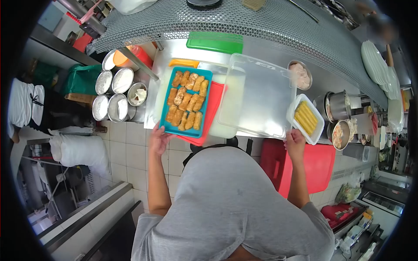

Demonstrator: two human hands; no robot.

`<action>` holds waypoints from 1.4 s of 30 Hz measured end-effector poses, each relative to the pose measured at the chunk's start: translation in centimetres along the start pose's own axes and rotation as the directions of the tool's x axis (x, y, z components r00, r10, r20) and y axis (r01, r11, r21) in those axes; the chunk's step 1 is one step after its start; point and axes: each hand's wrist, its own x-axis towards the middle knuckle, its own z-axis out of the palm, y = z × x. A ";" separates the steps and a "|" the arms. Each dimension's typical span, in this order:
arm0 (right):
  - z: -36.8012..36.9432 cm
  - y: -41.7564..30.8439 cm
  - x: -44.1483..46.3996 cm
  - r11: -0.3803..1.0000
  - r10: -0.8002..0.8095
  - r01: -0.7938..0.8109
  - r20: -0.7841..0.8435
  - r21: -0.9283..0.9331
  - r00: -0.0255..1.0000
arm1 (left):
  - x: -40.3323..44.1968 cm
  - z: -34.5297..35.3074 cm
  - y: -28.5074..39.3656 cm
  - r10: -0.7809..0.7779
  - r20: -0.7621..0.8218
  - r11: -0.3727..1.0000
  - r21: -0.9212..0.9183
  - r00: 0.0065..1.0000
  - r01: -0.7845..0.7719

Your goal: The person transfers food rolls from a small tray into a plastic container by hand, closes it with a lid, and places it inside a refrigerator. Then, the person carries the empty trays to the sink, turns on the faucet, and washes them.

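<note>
A teal tray holds rows of browned rolls and overlaps a red cutting board. My left hand grips the tray's near left corner, thumb by the rim and fingers partly hidden beneath. To the right lies a clear, rectangular plastic lid, slightly tilted. My right hand pinches its near right corner with closed fingers. Just beyond that hand, a white container holds several yellow rolls. A whitish board shows between tray and lid.
Metal bowls of white contents stand at left. A green board lies behind, under a perforated shelf. Pots and a bowl of pale meat are at right. A red bin stands below the counter.
</note>
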 end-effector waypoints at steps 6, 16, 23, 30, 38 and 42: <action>2.0 0.5 0.3 0.997 0.036 -0.034 0.022 -0.067 0.999 | -0.8 -4.4 2.0 0.066 -0.131 0.998 -0.015 0.989 -0.068; 4.1 3.3 -0.9 0.996 0.036 -0.031 0.058 -0.078 0.998 | -0.5 -4.6 0.2 0.109 -0.041 0.982 0.159 0.993 -0.101; 3.0 7.2 1.2 0.989 -0.006 0.006 0.003 -0.149 1.000 | -0.9 -4.2 1.7 0.024 -0.087 0.889 0.458 0.996 0.019; 1.4 9.9 1.1 0.996 0.041 -0.041 -0.005 -0.082 0.999 | 0.2 -5.6 1.6 0.030 -0.119 0.817 0.575 0.992 0.044; 2.2 10.9 2.6 0.999 0.030 -0.030 0.022 -0.019 0.999 | -0.3 -4.1 2.7 0.161 -0.170 0.715 0.699 0.972 0.003; 2.2 10.4 2.9 0.996 0.085 -0.087 0.055 0.021 0.995 | 1.4 -8.3 1.6 0.409 -0.103 0.517 0.845 0.907 -0.138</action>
